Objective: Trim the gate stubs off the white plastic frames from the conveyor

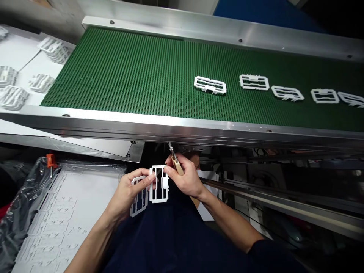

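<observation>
Fingers (143,179) of the left hand (127,193) pinch two white plastic frames (158,184), just below the near edge of the green conveyor belt (119,72). Right hand (184,178): fingers curled around a wood-handled tool (176,165), metal tip pointing up, beside the frames. More frames (209,85) lie spaced along the belt. Stacked frames (55,49) sit on white board (25,57) off the belt's left end. Below that end, a white moulded sheet (65,216) lies on crumpled plastic wrap (25,197).

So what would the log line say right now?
left hand: white plastic frames | right hand: wooden-handled tool | above: green conveyor belt
</observation>
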Demonstrator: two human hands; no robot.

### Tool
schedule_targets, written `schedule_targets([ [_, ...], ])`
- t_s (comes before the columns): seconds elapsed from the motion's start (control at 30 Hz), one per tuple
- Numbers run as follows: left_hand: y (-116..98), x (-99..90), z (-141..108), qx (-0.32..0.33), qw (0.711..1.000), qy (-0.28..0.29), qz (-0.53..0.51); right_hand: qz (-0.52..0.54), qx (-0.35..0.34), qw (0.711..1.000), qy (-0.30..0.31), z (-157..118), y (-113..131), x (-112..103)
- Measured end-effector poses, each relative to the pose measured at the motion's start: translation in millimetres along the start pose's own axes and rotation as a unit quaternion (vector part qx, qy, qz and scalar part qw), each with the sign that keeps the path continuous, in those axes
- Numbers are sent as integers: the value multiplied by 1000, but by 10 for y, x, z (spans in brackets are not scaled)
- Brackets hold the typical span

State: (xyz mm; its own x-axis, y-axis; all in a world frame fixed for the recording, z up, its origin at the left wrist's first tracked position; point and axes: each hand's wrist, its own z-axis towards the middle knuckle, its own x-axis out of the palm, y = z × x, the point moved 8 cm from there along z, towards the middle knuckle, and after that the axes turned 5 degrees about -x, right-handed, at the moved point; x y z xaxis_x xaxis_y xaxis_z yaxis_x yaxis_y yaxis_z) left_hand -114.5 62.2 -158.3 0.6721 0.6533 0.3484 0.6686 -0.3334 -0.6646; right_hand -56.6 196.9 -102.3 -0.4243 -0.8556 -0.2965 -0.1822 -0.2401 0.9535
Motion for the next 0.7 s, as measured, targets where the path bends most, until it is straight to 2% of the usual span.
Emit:
schedule_targets([
  [0.1,100,56,62,-70,988,42,-129,-9,7,1000,-13,7,-12,-53],
  [0.23,137,50,123,-93,965,60,-236,10,15,1000,-13,14,-38,-127],
  [0.37,121,70,140,-87,951,78,-287,50,21,999,-4,4,-77,-141],
  [0.53,120,68,161,-83,944,73,-312,30,36,999,-15,-19,-88,-145],
  [0.7,183,112,206,-94,943,76,-310,74,54,996,11,-5,-94,93],
])
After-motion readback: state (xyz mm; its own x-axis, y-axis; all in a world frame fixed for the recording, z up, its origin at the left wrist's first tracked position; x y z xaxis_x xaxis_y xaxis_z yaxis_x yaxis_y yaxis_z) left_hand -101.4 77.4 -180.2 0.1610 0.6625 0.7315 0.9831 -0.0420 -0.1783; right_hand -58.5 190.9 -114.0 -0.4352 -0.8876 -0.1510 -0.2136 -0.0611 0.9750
